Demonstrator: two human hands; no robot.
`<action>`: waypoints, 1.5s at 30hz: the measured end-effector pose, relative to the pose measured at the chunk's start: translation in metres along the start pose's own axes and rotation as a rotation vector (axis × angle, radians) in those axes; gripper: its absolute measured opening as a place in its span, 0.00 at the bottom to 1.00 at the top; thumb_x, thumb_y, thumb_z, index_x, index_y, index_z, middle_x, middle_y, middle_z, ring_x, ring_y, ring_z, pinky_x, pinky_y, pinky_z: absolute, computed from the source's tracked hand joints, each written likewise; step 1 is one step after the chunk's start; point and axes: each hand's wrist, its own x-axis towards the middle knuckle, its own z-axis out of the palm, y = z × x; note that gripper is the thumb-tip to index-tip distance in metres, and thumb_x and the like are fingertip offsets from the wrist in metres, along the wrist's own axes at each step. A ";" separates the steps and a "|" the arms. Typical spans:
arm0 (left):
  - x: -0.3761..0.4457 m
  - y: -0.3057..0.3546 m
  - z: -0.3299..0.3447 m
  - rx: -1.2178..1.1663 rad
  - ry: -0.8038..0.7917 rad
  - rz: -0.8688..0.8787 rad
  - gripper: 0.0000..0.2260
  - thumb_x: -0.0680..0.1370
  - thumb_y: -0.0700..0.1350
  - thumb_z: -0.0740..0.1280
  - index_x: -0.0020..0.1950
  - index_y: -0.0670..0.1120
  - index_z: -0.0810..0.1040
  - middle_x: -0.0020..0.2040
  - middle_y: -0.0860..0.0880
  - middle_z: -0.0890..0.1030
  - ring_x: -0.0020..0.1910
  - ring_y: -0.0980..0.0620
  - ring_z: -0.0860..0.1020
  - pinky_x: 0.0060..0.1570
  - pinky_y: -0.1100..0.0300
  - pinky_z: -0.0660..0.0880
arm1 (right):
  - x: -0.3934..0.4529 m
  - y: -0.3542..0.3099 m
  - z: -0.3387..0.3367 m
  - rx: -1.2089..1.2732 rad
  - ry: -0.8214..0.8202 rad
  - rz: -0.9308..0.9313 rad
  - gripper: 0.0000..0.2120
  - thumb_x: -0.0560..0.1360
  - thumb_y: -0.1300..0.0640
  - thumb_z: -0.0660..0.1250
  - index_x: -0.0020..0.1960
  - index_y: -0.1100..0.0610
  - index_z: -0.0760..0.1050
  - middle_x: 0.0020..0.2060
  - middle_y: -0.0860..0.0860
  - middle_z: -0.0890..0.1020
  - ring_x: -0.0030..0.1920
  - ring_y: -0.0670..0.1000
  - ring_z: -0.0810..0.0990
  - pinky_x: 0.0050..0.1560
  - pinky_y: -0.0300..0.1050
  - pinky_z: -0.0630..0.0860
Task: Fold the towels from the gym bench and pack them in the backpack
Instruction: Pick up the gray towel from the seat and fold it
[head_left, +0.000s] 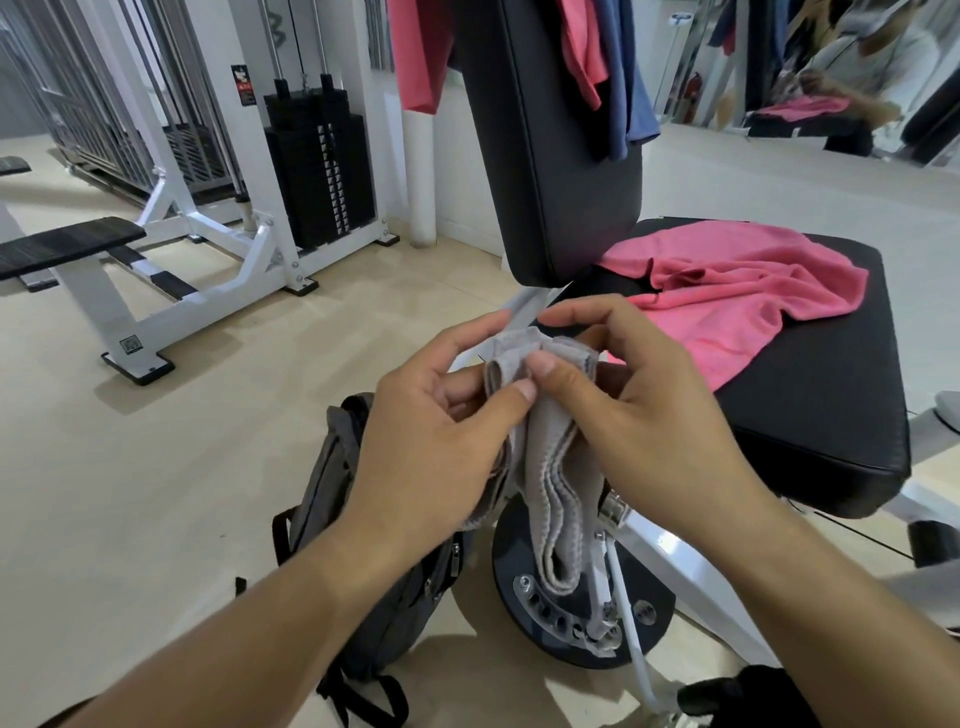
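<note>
A grey towel (550, 499), folded into a narrow strip of several layers, hangs down between my hands. My left hand (431, 441) and my right hand (654, 415) both pinch its top edge, thumbs almost touching. The dark grey backpack (358, 519) stands on the floor below my left hand, beside the bench base. A pink towel (737, 296) lies crumpled on the black bench seat (831, 426) to the right. More pink (415, 52) and navy blue cloths (628, 78) hang over the upright black backrest (561, 156).
The bench's round black pivot plate (582, 618) and white frame sit right under the hanging towel. A white cable machine with a weight stack (317, 171) and a flat bench (67, 244) stand to the left on the beige floor. A mirror is at the far right.
</note>
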 end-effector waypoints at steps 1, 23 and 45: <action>0.000 0.000 -0.001 -0.014 -0.022 -0.011 0.21 0.79 0.39 0.70 0.70 0.55 0.76 0.47 0.51 0.89 0.49 0.52 0.87 0.55 0.53 0.82 | 0.000 0.001 -0.001 -0.020 -0.015 -0.008 0.11 0.79 0.52 0.70 0.60 0.43 0.78 0.46 0.45 0.83 0.43 0.52 0.84 0.48 0.55 0.81; 0.004 -0.006 -0.010 -0.091 -0.142 -0.071 0.15 0.84 0.39 0.60 0.61 0.51 0.84 0.50 0.48 0.88 0.51 0.51 0.87 0.49 0.60 0.82 | 0.001 0.004 -0.008 -0.125 -0.075 -0.050 0.08 0.75 0.52 0.75 0.52 0.47 0.80 0.48 0.43 0.84 0.50 0.45 0.83 0.52 0.50 0.81; 0.009 -0.003 -0.021 0.100 -0.186 0.016 0.13 0.85 0.42 0.62 0.59 0.59 0.80 0.43 0.38 0.86 0.44 0.25 0.81 0.49 0.29 0.78 | 0.003 0.008 -0.010 -0.112 -0.049 -0.097 0.08 0.74 0.52 0.75 0.53 0.47 0.82 0.49 0.45 0.84 0.53 0.47 0.82 0.54 0.48 0.80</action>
